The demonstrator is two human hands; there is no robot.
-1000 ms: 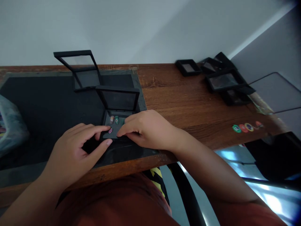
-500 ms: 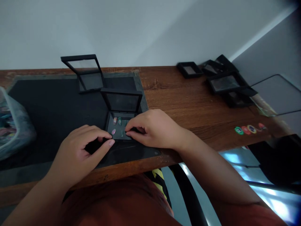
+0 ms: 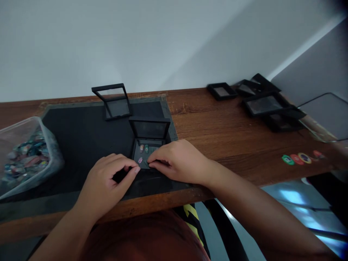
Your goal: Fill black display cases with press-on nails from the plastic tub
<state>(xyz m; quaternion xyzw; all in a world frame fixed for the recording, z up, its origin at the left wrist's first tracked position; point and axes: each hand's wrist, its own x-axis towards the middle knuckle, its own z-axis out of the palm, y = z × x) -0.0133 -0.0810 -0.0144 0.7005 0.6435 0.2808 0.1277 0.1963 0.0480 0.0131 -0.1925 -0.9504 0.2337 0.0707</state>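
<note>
A small black display case point(image 3: 137, 154) lies at the front of the dark mat, its windowed lid point(image 3: 150, 129) raised. Inside are several small decorated pieces shaped like press-on nails, among them a pink one point(image 3: 140, 160) and a green one point(image 3: 146, 148). My left hand point(image 3: 111, 185) has thumb and index finger pinched at the case's near left corner. My right hand point(image 3: 181, 161) reaches over the case's right side, its thumb and fingertips closed down at a dark greenish piece point(image 3: 146, 163). Those fingers hide part of the tray.
A clear plastic tub point(image 3: 50, 152) of mixed small pieces stands on the mat point(image 3: 81, 137) at left. Behind stands another black windowed frame point(image 3: 117, 108), open. More black frames point(image 3: 265, 104) are piled at back right. Round coloured stickers point(image 3: 296, 158) lie near the table's right edge.
The view has turned left, bringing more of the tub into sight. The dark greenish piece beside my right fingertips now lies tilted. My left hand stays at the case's corner.
</note>
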